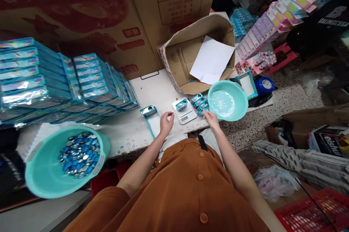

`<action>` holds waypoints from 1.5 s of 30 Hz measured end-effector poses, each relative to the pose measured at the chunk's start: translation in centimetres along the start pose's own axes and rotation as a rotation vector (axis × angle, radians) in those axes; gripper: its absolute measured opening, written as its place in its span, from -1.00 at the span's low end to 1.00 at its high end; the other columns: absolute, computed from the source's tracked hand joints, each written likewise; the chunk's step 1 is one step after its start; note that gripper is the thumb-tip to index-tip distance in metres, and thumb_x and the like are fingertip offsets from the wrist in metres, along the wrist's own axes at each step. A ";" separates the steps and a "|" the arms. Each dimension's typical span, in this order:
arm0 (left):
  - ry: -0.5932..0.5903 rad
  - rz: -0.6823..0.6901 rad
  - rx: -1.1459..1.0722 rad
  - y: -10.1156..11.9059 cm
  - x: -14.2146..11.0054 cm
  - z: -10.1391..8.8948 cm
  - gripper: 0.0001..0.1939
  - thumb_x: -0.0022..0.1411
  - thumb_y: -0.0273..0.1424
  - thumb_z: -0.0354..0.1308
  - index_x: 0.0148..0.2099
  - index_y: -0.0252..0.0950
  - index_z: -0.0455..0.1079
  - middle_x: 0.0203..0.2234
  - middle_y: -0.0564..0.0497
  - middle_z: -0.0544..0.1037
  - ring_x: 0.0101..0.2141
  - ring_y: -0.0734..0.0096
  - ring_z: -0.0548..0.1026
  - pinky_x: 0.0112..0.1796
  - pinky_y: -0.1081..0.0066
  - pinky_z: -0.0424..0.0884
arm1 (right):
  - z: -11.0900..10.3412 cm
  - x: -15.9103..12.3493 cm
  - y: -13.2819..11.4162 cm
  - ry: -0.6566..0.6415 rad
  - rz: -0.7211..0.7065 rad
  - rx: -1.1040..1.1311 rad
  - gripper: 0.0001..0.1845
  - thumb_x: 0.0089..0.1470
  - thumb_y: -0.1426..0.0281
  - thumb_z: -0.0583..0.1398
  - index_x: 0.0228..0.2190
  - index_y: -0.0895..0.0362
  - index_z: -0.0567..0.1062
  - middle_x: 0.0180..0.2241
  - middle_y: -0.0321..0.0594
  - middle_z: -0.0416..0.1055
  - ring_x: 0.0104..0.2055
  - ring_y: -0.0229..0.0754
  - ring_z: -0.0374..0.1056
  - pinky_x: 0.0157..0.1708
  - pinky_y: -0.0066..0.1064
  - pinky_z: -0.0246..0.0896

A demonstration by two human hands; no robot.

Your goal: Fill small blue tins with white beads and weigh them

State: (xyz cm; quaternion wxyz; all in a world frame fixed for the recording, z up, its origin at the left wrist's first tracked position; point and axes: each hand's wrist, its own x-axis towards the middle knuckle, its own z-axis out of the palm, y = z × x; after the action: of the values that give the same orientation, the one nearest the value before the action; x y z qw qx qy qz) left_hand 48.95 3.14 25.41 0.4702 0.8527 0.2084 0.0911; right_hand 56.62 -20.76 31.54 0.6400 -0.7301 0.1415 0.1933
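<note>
My left hand [166, 123] hovers at the left side of a white digital scale [188, 117], its fingers curled together and nothing visible in them. On the scale rests a small blue box [181, 105] with a round hole in its face. Right of the scale, several like boxes [198, 98] stand in a row. My right hand [211, 118] is closed at the near end of that row, fingertips on the nearest small blue box [203, 111]; the fingers partly cover it. Beside it is a turquoise basin [241, 106] with small white pieces.
Another turquoise basin [34, 166] at left holds blue and silver round pieces. Stacks of wrapped blue boxes [54, 75] stand behind it. An open carton [177, 61] with white paper sits behind the scale. A lone small box [148, 110] lies left of my left hand.
</note>
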 end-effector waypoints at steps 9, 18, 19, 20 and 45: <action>0.000 0.009 0.003 2.0 0.5 0.6 -0.87 0.21 -0.32 0.08 -0.23 -0.22 0.39 -0.33 -0.02 0.53 -0.22 0.26 0.44 -0.10 0.22 0.32 | 4.6 6.2 -1.3 -0.059 -0.211 -0.196 -0.56 -0.03 0.04 0.13 -0.66 0.12 0.42 -0.63 -0.31 0.31 -0.52 -0.27 0.20 -0.47 -0.45 0.04; 0.073 -0.014 0.060 2.9 1.9 0.3 -0.88 0.23 -0.32 0.07 -0.23 -0.22 0.38 -0.32 -0.02 0.52 -0.20 0.25 0.43 -0.10 0.22 0.32 | 8.0 9.0 -1.8 -0.265 -0.276 -0.421 -0.57 0.04 0.09 0.09 -0.64 0.12 0.46 -0.67 -0.33 0.28 -0.53 -0.23 0.21 -0.44 -0.42 0.06; 0.071 -0.014 0.067 2.8 1.9 0.3 -0.88 0.23 -0.32 0.07 -0.24 -0.22 0.38 -0.32 -0.02 0.52 -0.19 0.25 0.43 -0.09 0.22 0.32 | 8.2 9.1 -1.7 -0.269 -0.276 -0.442 -0.61 0.03 0.10 0.11 -0.58 0.12 0.50 -0.66 -0.33 0.29 -0.53 -0.22 0.22 -0.43 -0.41 0.06; 0.068 -0.013 0.075 2.8 1.9 0.4 -0.88 0.23 -0.32 0.07 -0.24 -0.22 0.38 -0.32 -0.02 0.51 -0.19 0.25 0.43 -0.09 0.22 0.31 | 8.3 9.2 -1.6 -0.258 -0.274 -0.453 -0.65 0.02 0.12 0.13 -0.49 0.12 0.53 -0.65 -0.33 0.30 -0.52 -0.21 0.23 -0.41 -0.40 0.07; -0.148 0.313 0.351 2.9 6.8 1.8 -0.83 0.20 -0.29 0.12 -0.16 -0.17 0.43 -0.30 -0.08 0.44 -0.15 0.13 0.32 -0.10 0.18 0.24 | -2.8 -1.5 3.8 0.189 0.234 0.196 -0.59 -0.15 0.03 0.20 -0.46 0.14 0.48 -0.60 -0.34 0.30 -0.65 -0.38 0.05 -0.66 -0.46 -0.15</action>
State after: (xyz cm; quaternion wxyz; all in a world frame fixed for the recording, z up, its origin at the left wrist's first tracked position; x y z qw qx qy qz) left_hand 56.43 3.40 26.59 0.3089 0.9477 0.0514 0.0624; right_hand 53.79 -24.15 29.18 0.6652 -0.6576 0.3032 0.1821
